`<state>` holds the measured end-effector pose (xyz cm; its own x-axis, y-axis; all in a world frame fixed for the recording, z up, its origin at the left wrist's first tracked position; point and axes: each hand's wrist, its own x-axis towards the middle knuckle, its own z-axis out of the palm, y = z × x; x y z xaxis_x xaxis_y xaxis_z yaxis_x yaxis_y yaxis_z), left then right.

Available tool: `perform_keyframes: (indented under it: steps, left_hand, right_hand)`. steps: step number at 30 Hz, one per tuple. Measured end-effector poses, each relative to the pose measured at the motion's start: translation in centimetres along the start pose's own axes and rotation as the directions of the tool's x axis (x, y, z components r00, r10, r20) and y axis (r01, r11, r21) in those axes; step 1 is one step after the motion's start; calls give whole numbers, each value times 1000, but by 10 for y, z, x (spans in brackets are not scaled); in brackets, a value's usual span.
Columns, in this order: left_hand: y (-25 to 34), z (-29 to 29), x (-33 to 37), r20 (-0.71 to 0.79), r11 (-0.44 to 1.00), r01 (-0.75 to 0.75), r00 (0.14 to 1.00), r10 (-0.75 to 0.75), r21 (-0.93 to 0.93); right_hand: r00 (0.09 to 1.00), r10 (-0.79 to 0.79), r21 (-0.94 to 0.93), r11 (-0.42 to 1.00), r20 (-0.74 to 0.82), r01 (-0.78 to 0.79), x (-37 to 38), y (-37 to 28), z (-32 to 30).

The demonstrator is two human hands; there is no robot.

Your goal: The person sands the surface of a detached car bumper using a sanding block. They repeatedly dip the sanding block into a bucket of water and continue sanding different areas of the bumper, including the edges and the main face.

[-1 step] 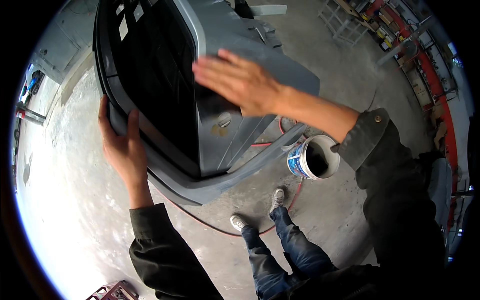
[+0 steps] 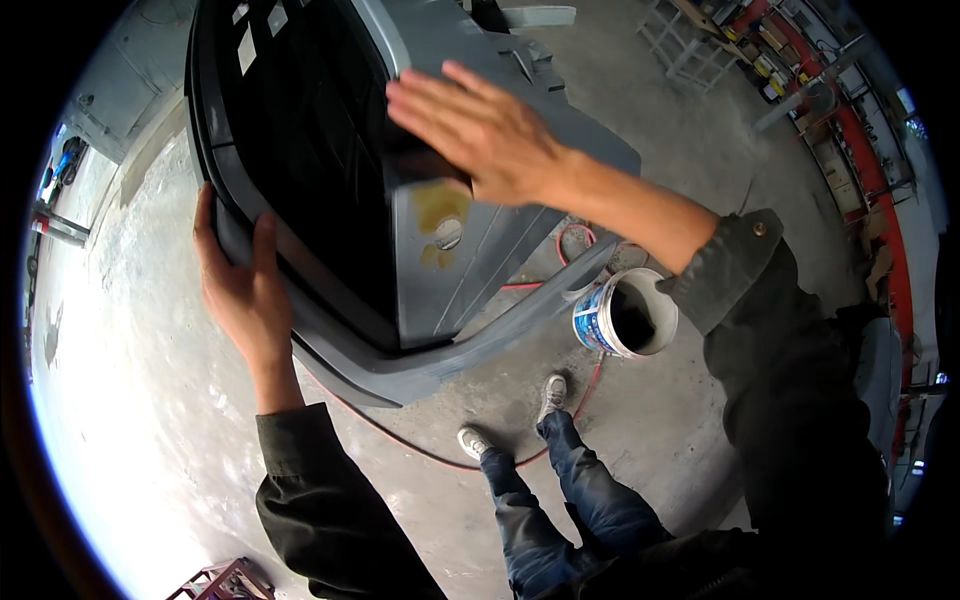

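Observation:
A grey car bumper [image 2: 420,372] with a dark opening stands in front of me. My left hand [image 2: 245,285] is wrapped round its left edge, thumb on the near face and fingers over the outer side. On the right panel my right hand [image 2: 480,135] lies flat, fingers stretched to the left and thumb hidden. Beneath its palm shows a blurred dark sheet [image 2: 428,166], seemingly sandpaper, pressed to the surface. Just below it is a yellowish patch [image 2: 436,205], beside a small pale round spot [image 2: 447,234].
A white bucket [image 2: 660,336] with dark contents stands on the concrete floor to the right. A red hose [image 2: 425,452] curls round my feet and under the bumper. Farther off are a pale stand [image 2: 690,50], red-edged shelving [image 2: 885,230] and a reddish metal frame [image 2: 222,582].
My right hand has slid a little away from me along the panel with the dark sheet, uncovering more of the yellowish patch. The left hand keeps its hold, and the view has shifted slightly.

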<state>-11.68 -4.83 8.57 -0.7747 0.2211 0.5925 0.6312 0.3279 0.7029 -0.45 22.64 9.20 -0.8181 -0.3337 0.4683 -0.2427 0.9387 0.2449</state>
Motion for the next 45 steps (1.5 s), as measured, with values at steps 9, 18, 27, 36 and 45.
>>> perform_keyframes:
  steps: [9, 18, 27, 36, 45]
  left_hand:
    - [-5, -8, 6, -37, 998, -59, 998, 60, 21]
    - [-5, -6, 0, -21, 999, -37, 999, 37, -26]
    - [-3, -3, 2, -20, 1000, -23, 1000, 23, -3]
    - [-1, -4, -3, -21, 1000, 26, 999, -26, -2]
    - [-1, -6, -4, -22, 1000, 15, 1000, -15, 3]
  right_hand:
    - [980, -192, -88, 977, 54, 196, -10, -22, 10]
    - [995, -80, -86, 993, 65, 85, -11, -33, 11]
    - [987, -29, 138, 990, 158, 7, -37, -82, -5]
    - [671, 651, 579, 409, 356, -705, -4, -24, -53]
    - [480, 778, 519, 237, 404, -821, 47, -16, -11]
